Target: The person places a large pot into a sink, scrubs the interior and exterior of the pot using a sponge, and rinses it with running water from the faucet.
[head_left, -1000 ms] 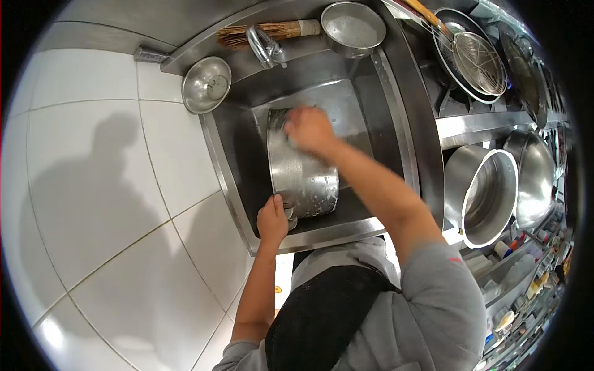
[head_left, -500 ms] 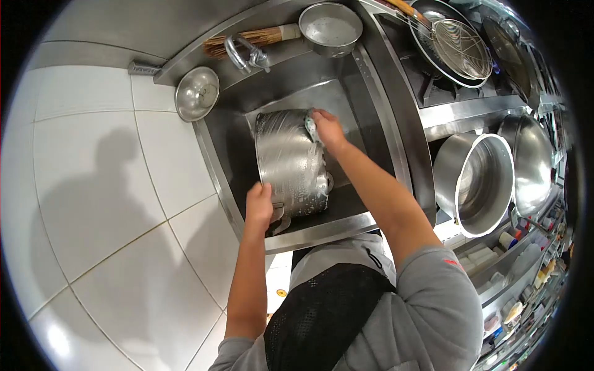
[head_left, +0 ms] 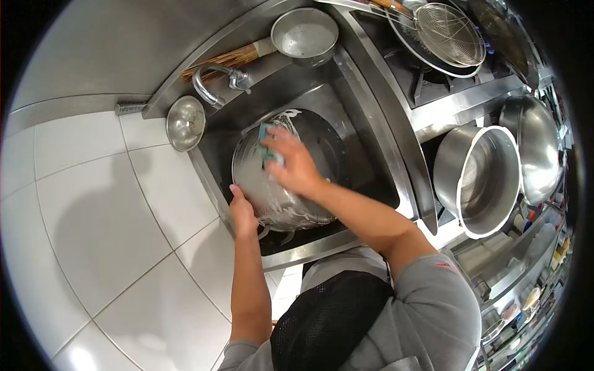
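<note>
A large metal pot [head_left: 281, 209] lies tilted in the steel sink [head_left: 374, 139], its surface streaked with white suds. My left hand [head_left: 242, 209] grips the pot's near-left edge, thumb up along the rim. In my right hand [head_left: 293, 162] is a green sponge [head_left: 266, 145], pressed on the soapy metal and slightly blurred by motion. Below the left hand, part of a pot handle [head_left: 286, 238] shows. The pot's right side is dark, and the right forearm crosses over its lower right.
Behind the sink are a curved faucet [head_left: 207, 85], a straw brush [head_left: 232, 59] and a metal pan [head_left: 304, 37]. A small bowl [head_left: 185, 123] sits at the left ledge. To the right stand a stove with a wire strainer [head_left: 450, 36] and a big pot [head_left: 479, 179].
My right hand and the sponge have moved left from the pot's far right side to its middle. The pot has turned, and my left hand has shifted slightly on its edge.
</note>
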